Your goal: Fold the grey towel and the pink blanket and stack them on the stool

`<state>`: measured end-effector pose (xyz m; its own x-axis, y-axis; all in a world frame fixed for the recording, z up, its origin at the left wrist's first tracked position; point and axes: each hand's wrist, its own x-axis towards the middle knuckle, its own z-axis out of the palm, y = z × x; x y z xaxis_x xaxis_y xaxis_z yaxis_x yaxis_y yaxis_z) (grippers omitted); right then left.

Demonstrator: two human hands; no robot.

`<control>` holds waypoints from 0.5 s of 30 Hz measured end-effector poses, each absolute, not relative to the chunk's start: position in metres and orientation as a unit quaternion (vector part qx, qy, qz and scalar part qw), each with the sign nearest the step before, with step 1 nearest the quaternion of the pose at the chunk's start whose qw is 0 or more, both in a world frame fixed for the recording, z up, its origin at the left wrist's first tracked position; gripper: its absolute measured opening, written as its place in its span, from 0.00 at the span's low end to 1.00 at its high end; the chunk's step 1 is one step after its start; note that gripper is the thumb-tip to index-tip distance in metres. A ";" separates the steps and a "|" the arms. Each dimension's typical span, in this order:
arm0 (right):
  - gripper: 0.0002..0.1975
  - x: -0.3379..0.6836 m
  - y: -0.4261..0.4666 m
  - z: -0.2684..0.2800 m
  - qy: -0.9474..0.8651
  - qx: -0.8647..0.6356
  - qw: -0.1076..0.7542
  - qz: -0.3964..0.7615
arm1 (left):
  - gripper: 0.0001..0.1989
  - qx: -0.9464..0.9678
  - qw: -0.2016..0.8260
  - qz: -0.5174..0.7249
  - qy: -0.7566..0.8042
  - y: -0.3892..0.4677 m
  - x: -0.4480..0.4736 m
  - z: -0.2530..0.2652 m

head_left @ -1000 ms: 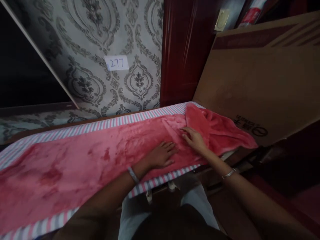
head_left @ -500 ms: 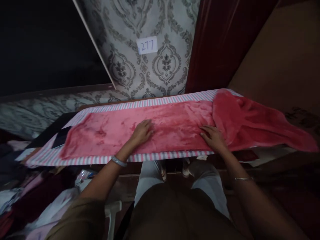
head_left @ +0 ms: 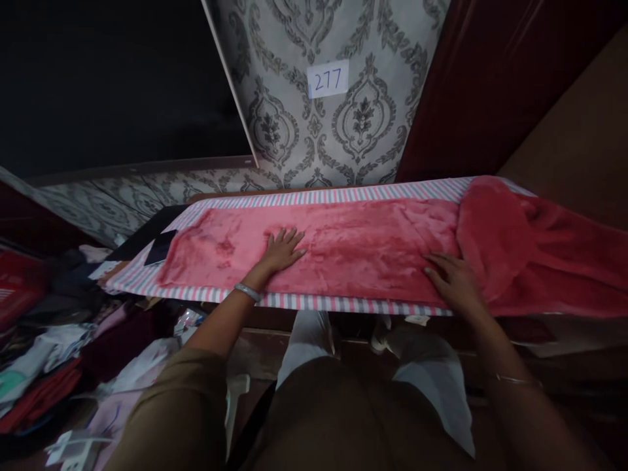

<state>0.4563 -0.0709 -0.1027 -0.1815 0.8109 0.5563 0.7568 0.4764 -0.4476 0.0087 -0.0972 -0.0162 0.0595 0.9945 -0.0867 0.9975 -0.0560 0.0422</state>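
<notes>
On the patterned wall [head_left: 364,121] before me there is a white paper [head_left: 321,67], and on it I can read the number 277 [head_left: 328,80], handwritten in blue.

A lived-in home, patterned wallpaper [head_left: 363,121], large dark flat screen [head_left: 112,78], heaped clothes [head_left: 120,347]

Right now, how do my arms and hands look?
Your left hand and right hand are gloveless. A thick grey bangle circles the left wrist, a thin silvery bracelet the right forearm. A brown sleeve ends near the left elbow; any right sleeve is unclear.
</notes>
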 end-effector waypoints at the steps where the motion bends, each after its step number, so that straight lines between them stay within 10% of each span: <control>1: 0.24 0.456 -0.071 -0.103 -0.768 -0.509 0.387 0.036 | 0.34 0.724 0.053 -0.017 0.688 -0.097 0.013 -0.012; 15: 0.23 0.451 -0.068 -0.107 -0.770 -0.538 0.342 0.024 | 0.31 0.757 -0.047 0.076 0.647 -0.074 0.058 -0.029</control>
<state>0.4508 -0.0677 -0.1071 -0.1863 0.8454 0.5006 0.8126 0.4190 -0.4052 0.0580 -0.0745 -0.0289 0.1515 0.9727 0.1760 0.9870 -0.1585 0.0262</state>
